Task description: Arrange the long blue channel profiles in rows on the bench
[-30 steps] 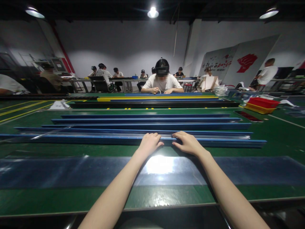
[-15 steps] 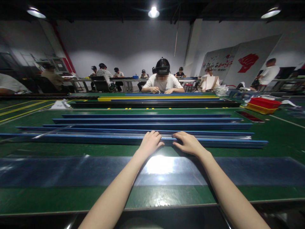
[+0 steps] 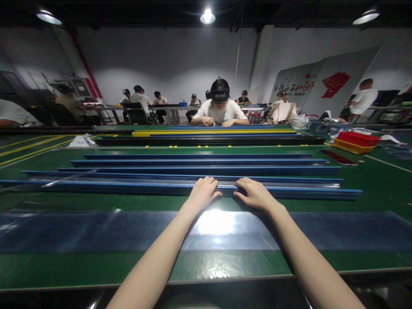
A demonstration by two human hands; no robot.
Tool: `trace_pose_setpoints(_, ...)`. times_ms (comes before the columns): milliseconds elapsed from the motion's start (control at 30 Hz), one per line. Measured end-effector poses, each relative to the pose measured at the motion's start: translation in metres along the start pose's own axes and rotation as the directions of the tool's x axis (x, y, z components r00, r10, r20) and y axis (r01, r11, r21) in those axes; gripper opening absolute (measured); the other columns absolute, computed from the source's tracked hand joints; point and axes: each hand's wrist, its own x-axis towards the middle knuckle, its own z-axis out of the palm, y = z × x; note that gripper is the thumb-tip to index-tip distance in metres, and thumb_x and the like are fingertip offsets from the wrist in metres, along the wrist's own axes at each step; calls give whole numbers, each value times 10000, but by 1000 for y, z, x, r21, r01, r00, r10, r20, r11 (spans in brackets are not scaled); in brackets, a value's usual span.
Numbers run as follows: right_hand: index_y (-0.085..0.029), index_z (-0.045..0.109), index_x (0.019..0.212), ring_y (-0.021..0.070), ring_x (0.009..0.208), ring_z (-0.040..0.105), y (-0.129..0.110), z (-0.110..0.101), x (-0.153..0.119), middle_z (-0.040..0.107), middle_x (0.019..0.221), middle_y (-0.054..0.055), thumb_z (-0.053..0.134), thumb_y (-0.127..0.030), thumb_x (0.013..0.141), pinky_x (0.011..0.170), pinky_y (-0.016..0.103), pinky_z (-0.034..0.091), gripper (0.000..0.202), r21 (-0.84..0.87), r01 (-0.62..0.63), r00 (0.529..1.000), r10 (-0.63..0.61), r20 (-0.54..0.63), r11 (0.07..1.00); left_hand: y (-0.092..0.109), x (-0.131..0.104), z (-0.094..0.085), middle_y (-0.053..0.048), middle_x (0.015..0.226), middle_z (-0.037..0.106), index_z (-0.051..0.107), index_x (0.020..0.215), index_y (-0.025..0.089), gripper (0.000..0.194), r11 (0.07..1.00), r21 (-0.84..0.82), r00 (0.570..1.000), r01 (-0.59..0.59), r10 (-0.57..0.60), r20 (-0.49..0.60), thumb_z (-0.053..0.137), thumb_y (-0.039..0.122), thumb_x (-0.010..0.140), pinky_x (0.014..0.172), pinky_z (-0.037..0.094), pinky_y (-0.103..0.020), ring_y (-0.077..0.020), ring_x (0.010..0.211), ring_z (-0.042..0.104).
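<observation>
My left hand (image 3: 204, 191) curls over the nearest long blue channel strip (image 3: 305, 192), its fingers reaching past the upper edge and its thumb on the near side. A short way to the right, my right hand (image 3: 252, 192) grips the same strip in a like manner, thumb pointing inward. The fingertips of both hands are partly hidden inside the channel. A clear film strip (image 3: 74, 184) crosses the channel's left part at a slant. Between my forearms and beyond them lies a wide transparent plastic sheet (image 3: 144, 229), flat and shining under the lamp.
Several more blue channels (image 3: 199, 162) lie parallel behind. Farther off are a black strip (image 3: 209, 140) and yellow strips (image 3: 212, 132). A phone (image 3: 337, 157) and a red bin (image 3: 357, 138) are at right on the green table (image 3: 206, 266). A co-worker (image 3: 219, 109) sits opposite.
My right hand's fingers have shifted very slightly on the channel. The left hand and the strips look the same.
</observation>
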Motion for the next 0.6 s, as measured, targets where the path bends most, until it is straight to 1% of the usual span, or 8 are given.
trace_pose_setpoints(167, -175, 572, 894, 190, 880, 542, 0, 1, 0, 608, 929, 83, 484, -295, 814, 725, 267, 389, 170, 12, -8, 1000, 7, 7, 1000, 2, 1, -2, -52, 926, 600, 511, 874, 178, 249, 998, -32, 998, 56, -56, -10, 579, 400, 782, 762, 386, -302, -202, 912, 534)
trace_pose_setpoints(400, -190, 547, 847, 175, 833, 529, 0, 0, 0, 591, 877, 63, 489, -289, 812, 683, 248, 364, 119, 10, -23, 1000, 23, 18, 1000, 1, 2, -3, -47, 849, 611, 506, 800, 179, 271, 988, -96, 992, 121, -123, -13, 618, 420, 744, 709, 397, -287, -198, 837, 557)
trace_pose_setpoints(600, -184, 537, 848, 174, 802, 531, 1, 2, 1, 584, 858, 59, 498, -289, 810, 660, 245, 355, 118, 0, -23, 1000, 23, 3, 1000, 0, 3, -3, -43, 822, 621, 514, 772, 177, 292, 986, -97, 990, 137, -139, -19, 634, 439, 724, 681, 401, -279, -196, 796, 570)
